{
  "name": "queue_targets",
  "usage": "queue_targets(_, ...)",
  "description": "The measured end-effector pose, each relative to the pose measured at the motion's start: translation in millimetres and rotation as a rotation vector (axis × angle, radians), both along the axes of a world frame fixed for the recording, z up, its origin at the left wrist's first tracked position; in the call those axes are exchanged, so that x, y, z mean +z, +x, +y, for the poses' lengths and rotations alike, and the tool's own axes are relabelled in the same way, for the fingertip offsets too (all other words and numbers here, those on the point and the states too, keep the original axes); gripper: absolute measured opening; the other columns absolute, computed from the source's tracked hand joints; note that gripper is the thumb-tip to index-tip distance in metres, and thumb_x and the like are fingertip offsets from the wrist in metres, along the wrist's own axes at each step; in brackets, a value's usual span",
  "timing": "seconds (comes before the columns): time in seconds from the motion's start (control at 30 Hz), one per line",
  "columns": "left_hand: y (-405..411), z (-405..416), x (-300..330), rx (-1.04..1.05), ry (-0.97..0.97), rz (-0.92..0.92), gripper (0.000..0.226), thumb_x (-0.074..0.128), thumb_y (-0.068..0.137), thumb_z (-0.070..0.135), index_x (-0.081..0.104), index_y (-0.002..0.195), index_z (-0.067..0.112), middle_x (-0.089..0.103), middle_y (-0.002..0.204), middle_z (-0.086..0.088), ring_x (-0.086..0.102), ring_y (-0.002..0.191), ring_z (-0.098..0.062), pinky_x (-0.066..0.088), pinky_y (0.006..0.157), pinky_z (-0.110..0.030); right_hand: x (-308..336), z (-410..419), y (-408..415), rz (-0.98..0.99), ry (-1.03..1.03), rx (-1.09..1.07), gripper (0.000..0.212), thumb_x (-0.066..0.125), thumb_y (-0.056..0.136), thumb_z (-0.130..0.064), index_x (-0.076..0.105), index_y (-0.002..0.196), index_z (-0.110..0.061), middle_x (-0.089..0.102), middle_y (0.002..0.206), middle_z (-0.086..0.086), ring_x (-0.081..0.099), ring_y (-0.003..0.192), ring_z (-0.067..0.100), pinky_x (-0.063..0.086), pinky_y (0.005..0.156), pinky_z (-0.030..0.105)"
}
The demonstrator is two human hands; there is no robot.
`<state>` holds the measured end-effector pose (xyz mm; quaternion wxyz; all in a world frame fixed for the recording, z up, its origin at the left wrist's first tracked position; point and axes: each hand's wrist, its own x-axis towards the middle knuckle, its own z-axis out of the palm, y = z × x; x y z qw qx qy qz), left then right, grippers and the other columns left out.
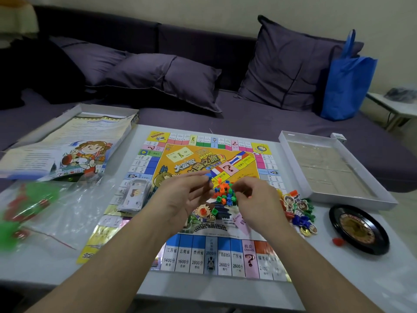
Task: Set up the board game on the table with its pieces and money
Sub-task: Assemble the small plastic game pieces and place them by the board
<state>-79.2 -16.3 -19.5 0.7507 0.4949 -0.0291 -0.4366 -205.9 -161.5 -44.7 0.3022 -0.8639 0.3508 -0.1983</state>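
Fingers of the left hand point(180, 195) pinch 1 small blue piece point(208, 176); those of the right hand point(255, 201) curl tight, whether on anything I cannot tell. Both hover over the game board point(198, 254), which lies flat on the white table point(45, 267). Between them sits a heap of coloured plastic houses point(223, 193) (orange, blue, green). A stack of paper money point(135, 195) lies left on the board, tokens and coins point(300, 213) right, beside the roulette wheel point(358, 229). Beyond stands the open box tray point(334, 168).
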Motion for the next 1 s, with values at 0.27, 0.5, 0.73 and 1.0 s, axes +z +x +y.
queue_targets(0.27,3.7,-0.2,-3.5,0.026,0.005,0.001,0.021,0.073,0.092,0.001,0.069,0.111,-0.008,0.072,0.082,-0.015,0.073,0.075,-0.023,0.065,0.068,-0.031,-18.1,8.1,5.0,0.258,-0.148,0.061,0.012,0.072,0.096,-0.022,0.076,0.105,-0.028,0.068,0.111,-0.007,0.065,0.094,0.016,0.060,0.084,0.041)
queue_targets(0.5,1.5,0.0,-3.7,-0.026,0.014,-0.013,0.024,0.073,0.091,0.000,0.070,0.114,-0.006,0.073,0.089,-0.018,0.075,0.077,-0.025,0.064,0.069,-0.030,-22.6,9.5,8.4,0.274,-0.179,0.048,0.016,0.071,0.096,-0.021,0.061,0.084,-0.025,0.062,0.091,-0.006,0.060,0.084,0.017,0.058,0.077,0.044)
queue_targets(0.73,0.9,-1.3,-5.1,-0.049,0.031,-0.043,0.021,0.071,0.091,-0.002,0.072,0.112,-0.007,0.074,0.089,-0.018,0.075,0.078,-0.025,0.063,0.069,-0.029,-13.5,5.1,4.8,0.110,-0.088,0.053,0.027,0.068,0.098,-0.019,0.073,0.122,-0.030,0.070,0.112,-0.008,0.065,0.100,0.011,0.056,0.086,0.026)
queue_targets(1.0,-7.5,-4.9,-3.8,-0.121,-0.015,-0.035,0.021,0.071,0.089,-0.001,0.073,0.108,-0.009,0.076,0.093,-0.024,0.075,0.080,-0.027,0.066,0.077,-0.035,23.4,10.8,-2.3,-0.443,0.422,0.100,0.017,0.077,0.091,-0.003,0.078,0.095,-0.020,0.079,0.091,0.000,0.076,0.090,0.015,0.063,0.079,0.031)
